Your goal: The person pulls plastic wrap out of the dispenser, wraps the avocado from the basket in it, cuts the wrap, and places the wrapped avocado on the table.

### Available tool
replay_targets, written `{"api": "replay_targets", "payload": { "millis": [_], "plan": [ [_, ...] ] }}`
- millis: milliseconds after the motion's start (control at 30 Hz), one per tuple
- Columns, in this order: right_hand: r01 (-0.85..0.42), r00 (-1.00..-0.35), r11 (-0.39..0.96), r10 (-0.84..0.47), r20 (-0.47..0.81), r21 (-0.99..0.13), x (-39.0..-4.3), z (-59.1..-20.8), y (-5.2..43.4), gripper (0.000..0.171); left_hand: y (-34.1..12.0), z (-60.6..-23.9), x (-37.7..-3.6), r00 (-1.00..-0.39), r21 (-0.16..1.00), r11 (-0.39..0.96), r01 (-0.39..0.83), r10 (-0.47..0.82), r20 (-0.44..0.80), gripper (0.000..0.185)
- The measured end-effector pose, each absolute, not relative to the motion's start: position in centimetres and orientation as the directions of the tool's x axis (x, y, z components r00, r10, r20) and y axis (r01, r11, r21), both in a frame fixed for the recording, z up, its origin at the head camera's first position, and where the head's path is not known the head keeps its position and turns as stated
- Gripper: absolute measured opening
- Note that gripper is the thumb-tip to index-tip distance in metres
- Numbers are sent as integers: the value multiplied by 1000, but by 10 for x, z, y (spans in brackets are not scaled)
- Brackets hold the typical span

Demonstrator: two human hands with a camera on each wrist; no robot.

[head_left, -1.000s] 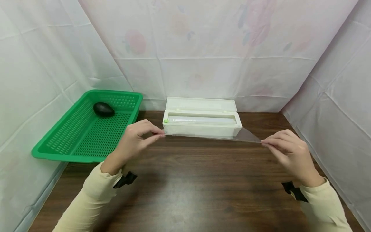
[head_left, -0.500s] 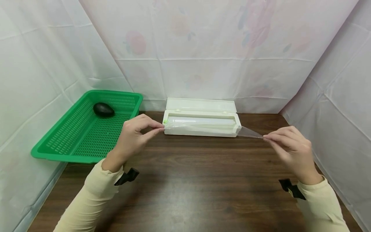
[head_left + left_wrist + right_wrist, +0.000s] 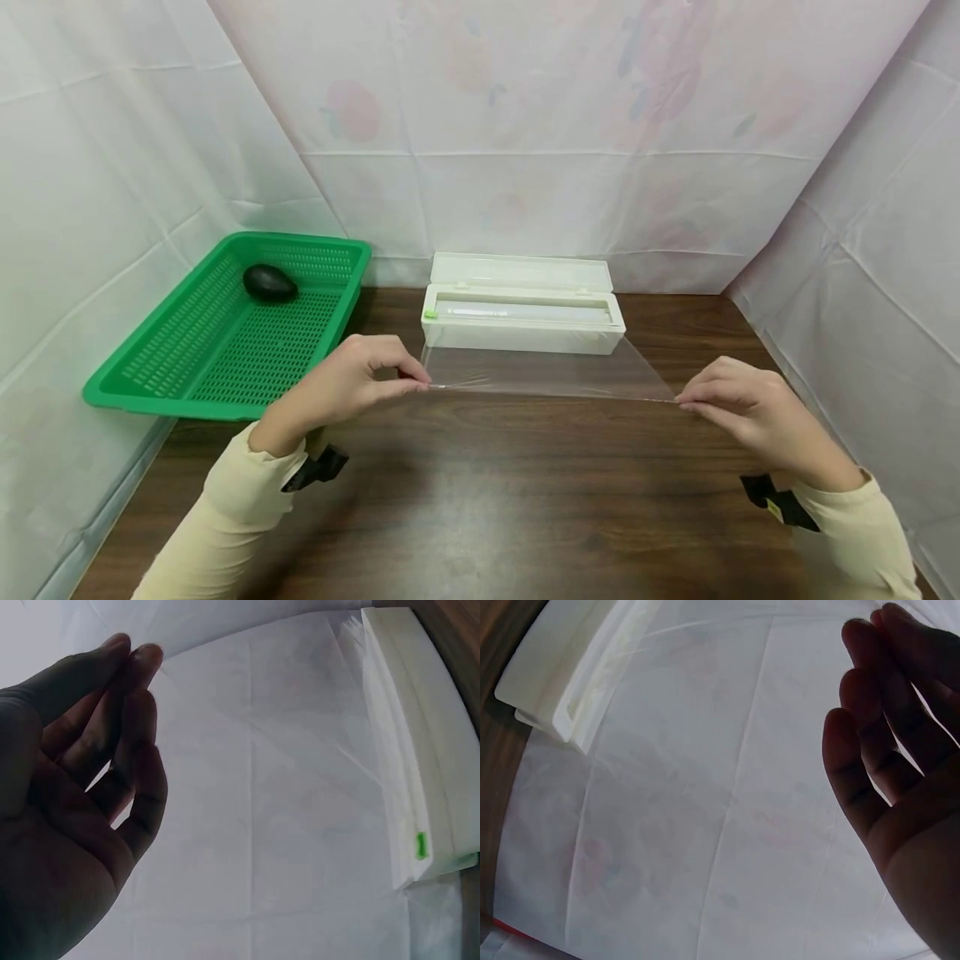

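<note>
A green basket (image 3: 225,350) holding a dark oval object (image 3: 269,283) sits at the worktop's (image 3: 480,500) left edge, well apart from the work; the left hand (image 3: 348,387) pinches one corner of a clear film sheet (image 3: 543,373), stretched taut toward the person from the open white dispenser (image 3: 522,314) so it spans flat; the right hand (image 3: 742,408) pinches the opposite corner.

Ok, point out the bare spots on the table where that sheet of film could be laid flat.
The widest bare patch is the table nearer than the stretched film, between the two sleeves. A bare strip lies right of the dispenser, up to the cloth wall. It is crowded on the left, where the basket holds a dark avocado.
</note>
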State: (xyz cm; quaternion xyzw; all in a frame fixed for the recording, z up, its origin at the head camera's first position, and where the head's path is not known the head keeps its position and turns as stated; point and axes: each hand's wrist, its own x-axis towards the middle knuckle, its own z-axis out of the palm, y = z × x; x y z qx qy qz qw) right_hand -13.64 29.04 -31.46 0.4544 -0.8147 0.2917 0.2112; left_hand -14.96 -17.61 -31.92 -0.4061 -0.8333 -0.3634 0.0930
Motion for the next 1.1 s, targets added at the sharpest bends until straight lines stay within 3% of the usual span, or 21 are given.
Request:
{"api": "replay_targets", "payload": {
  "millis": [167, 267, 500, 767, 933, 1100],
  "plan": [
    [-840, -543, 421, -658, 521, -343, -131, -323, 291, 40, -176, -328, -144, -718, 626, 452, 636, 644, 264, 12],
    [-821, -565, 403, -677, 471, -405, -129, -332, 291, 52, -176, -334, -143, -725, 655, 469, 592, 665, 179, 7],
    [-755, -610, 418, -731, 306, -506, -128, -355, 289, 36, -172, -361, -149, -711, 710, 503, 494, 704, -5, 7],
    [-663, -665, 467, -726, 174, -585, -125, -384, 284, 24, -168, -388, -154, -681, 711, 524, 468, 727, -88, 5],
    [-695, -662, 487, -721, 206, -528, -124, -402, 280, 21, -163, -404, -155, -663, 671, 561, 485, 736, -136, 7],
    [-765, -631, 529, -731, 261, -368, -122, -419, 276, 21, -161, -418, -156, -663, 630, 587, 509, 734, -149, 12]
  ]
}}
